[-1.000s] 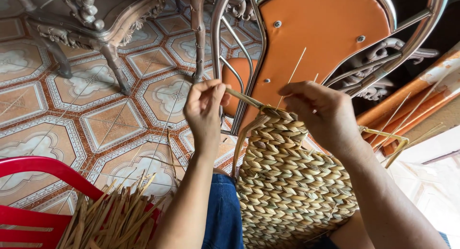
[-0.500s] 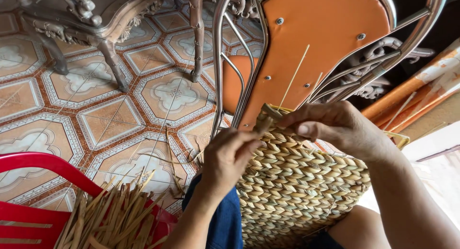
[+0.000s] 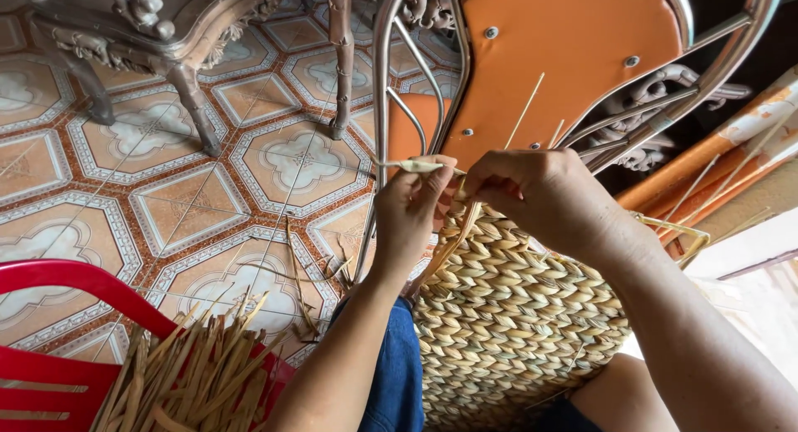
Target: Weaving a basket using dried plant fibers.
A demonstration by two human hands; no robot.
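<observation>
A woven straw basket (image 3: 515,315) rests on my lap, its rim pointing away from me. My left hand (image 3: 411,212) pinches a pale straw strand (image 3: 416,165) that runs sideways just above the rim. My right hand (image 3: 540,195) sits at the rim beside it, fingers curled over the weave and gripping the same strand's other end. Thin loose straws stick up from the rim behind my hands.
A bundle of dried straw strips (image 3: 195,378) lies on a red plastic chair (image 3: 58,332) at lower left. An orange chair with a metal frame (image 3: 549,58) stands just beyond the basket. Carved wooden furniture legs (image 3: 191,91) stand on the patterned tile floor (image 3: 183,207).
My left hand dropped low beside the basket, then came back up to the rim and now holds the strand level. My right hand stayed at the rim.
</observation>
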